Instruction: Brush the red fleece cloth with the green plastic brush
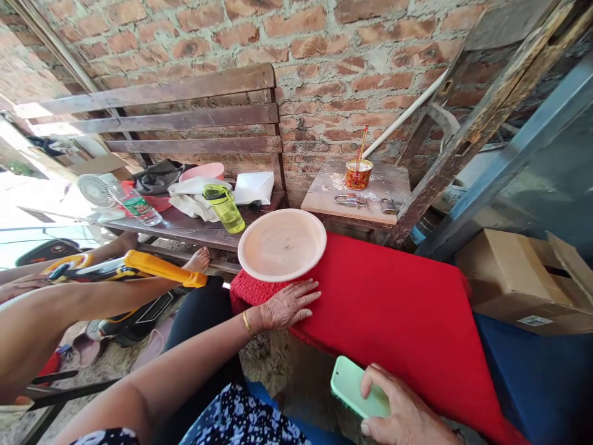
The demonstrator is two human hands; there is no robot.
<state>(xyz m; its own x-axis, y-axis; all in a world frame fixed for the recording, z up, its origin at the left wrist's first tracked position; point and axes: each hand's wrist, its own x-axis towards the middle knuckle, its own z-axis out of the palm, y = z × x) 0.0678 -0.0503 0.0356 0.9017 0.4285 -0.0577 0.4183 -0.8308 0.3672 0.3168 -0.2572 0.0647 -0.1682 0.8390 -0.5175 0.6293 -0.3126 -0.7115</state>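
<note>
My left hand [290,304] lies flat on the red cloth [393,303], its fingers stretched out and slightly spread. Just beyond its fingertips stands a pale pink basin [282,244], with a little dark mark on its bottom. A light green scrub brush [356,384] is gripped in my right hand [401,405], thumb on one side and fingers on the other. The bristles face down and to the left, at the near edge of the cloth. Part of the brush is hidden behind my fingers.
A wooden bench [185,232] holds a yellow-green bottle [225,209], a clear bottle [142,209] and a small fan [96,190]. Padlocks and a red pot [358,175] with incense sticks rest on a small table [319,191]. A cardboard box [519,278] stands right; another person's legs [106,300] are left.
</note>
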